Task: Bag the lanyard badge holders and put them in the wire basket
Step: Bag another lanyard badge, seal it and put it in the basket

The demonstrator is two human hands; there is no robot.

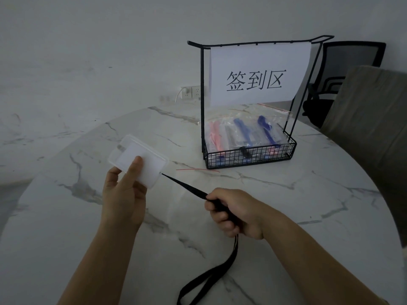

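Fingers (137, 167) of left hand (123, 199): pinching clear badge holder (152, 168), held above marble table (297, 205). Right hand (235, 213): clenching around black lanyard (185, 186), which is running taut from the holder's near-right corner, long axis pointing down-right; slack is looping toward the viewer. Wire basket (248, 158) is standing beyond, nearer the right hand, already holding bagged lanyards (242, 133). Red strip (198, 170) between them is possibly marking an empty bag.

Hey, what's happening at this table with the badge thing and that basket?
A person holds a clear badge holder in the left hand, thumb on top, while the right hand grips its black lanyard strap, stretched taut between them. This one is not bagged yet. The wire basket behind holds several bagged lanyards.
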